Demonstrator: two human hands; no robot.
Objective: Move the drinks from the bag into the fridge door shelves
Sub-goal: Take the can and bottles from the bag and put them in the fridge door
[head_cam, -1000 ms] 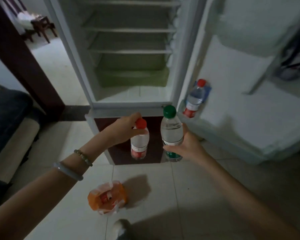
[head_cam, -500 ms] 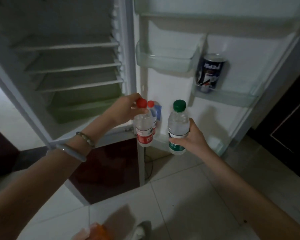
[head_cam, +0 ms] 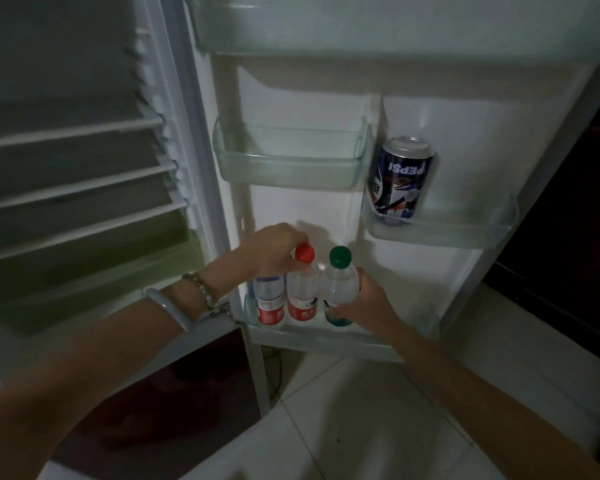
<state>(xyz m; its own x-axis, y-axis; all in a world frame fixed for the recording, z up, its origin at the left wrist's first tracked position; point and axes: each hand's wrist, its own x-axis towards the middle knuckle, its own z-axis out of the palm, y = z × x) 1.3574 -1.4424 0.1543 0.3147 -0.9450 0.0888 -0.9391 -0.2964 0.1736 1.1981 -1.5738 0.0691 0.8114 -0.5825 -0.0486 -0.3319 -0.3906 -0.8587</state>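
Note:
My left hand (head_cam: 274, 249) grips the neck of a red-capped water bottle (head_cam: 302, 292) with a red label. My right hand (head_cam: 364, 301) holds a green-capped water bottle (head_cam: 338, 287) by its body. Both bottles stand upright in the bottom door shelf (head_cam: 326, 336), side by side. Another red-label bottle (head_cam: 270, 301) sits in the same shelf at the left, its cap hidden behind my left hand. A Pepsi can (head_cam: 400, 180) stands in the right middle door shelf (head_cam: 465, 230). The bag is out of view.
The left middle door shelf (head_cam: 288, 168) holds nothing. The fridge body on the left has white wire shelves (head_cam: 70, 188) and a green drawer (head_cam: 94, 271). White floor tiles (head_cam: 361, 427) lie below; a dark cabinet (head_cam: 568, 271) stands right of the door.
Both hands have carried their bottles forward and down into the bottom door shelf. The view has closed in on the door, and the orange bag has dropped out of sight.

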